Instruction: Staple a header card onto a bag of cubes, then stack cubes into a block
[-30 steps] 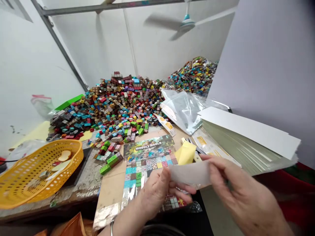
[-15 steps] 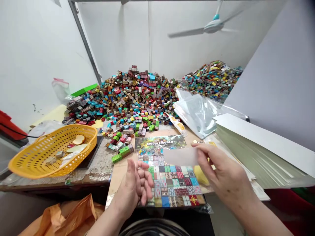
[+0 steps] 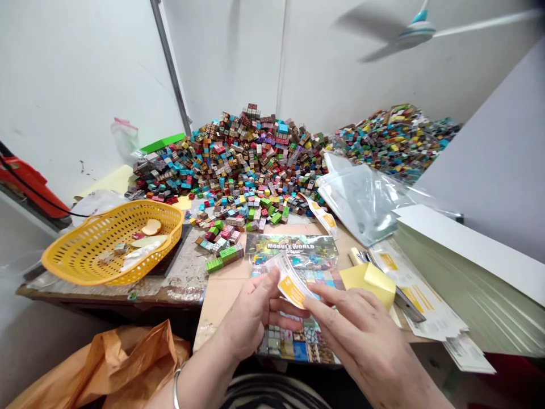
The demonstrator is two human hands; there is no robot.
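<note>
A small white-and-yellow printed label [image 3: 290,287] is held over the package, its printed side up and slightly curved. My left hand [image 3: 259,309] pinches its left side, thumb on top and fingers underneath. My right hand [image 3: 353,324] has its fingertips at the label's lower right end; its thumb is hidden. Below both hands lies a clear-wrapped package of printed blocks [image 3: 293,346] with a header card [image 3: 291,246] reading "MODULE WORLD". Much of the package is covered by my hands.
Piles of colourful blocks [image 3: 238,153] rise at the back. A yellow basket [image 3: 55,264] with scraps stands left. Clear plastic bags [image 3: 361,193], a folded yellow paper [image 3: 370,284], printed label sheets [image 3: 430,295] and a stack of white card [image 3: 468,244] are right. An orange bag [image 3: 128,363] hangs below.
My right hand has brought the label left and towards me, and its printed side now shows. My left hand has closed on it. The view has shifted left.
</note>
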